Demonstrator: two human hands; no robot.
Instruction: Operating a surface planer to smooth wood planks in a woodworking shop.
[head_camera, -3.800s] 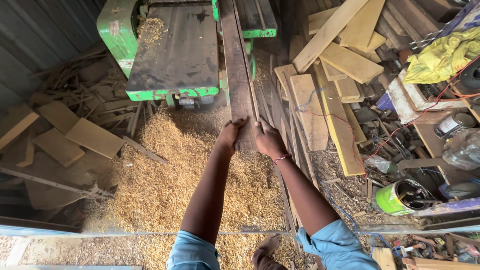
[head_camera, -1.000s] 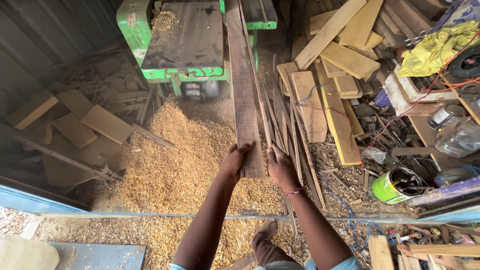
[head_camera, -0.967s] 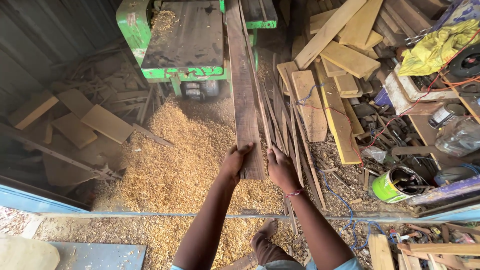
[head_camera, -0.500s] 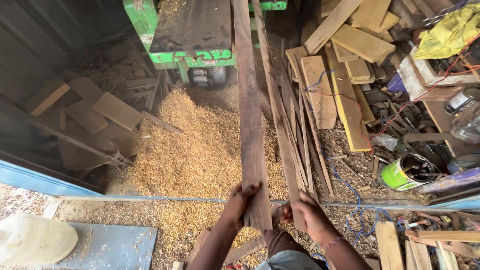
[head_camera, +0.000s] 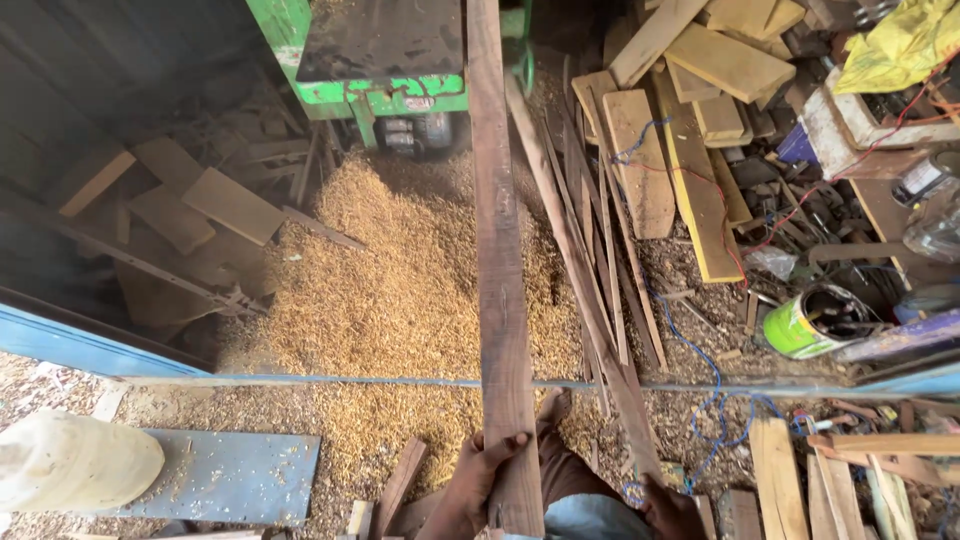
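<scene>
A long dark brown plank (head_camera: 497, 260) runs from the green machine (head_camera: 400, 90) at the top down to the bottom edge. My left hand (head_camera: 480, 485) grips the plank's near end, fingers curled over its left edge. My right hand (head_camera: 668, 508) is low at the bottom edge, off the plank and to its right. It lies by the near ends of several thin wooden slats (head_camera: 590, 300). Only its back shows, so its grip is hidden. My knee in brown cloth shows between the hands.
A heap of wood shavings (head_camera: 390, 300) covers the ground left of the plank. Cut boards (head_camera: 700, 150) are stacked at the right, with a green paint can (head_camera: 815, 322) and a blue cord (head_camera: 700, 370). A white jug (head_camera: 70, 460) and blue sheet (head_camera: 230, 475) lie at the lower left.
The plank has come back toward me, away from the machine, and both hands have dropped to the bottom edge. My right hand has left the plank and moved to its right.
</scene>
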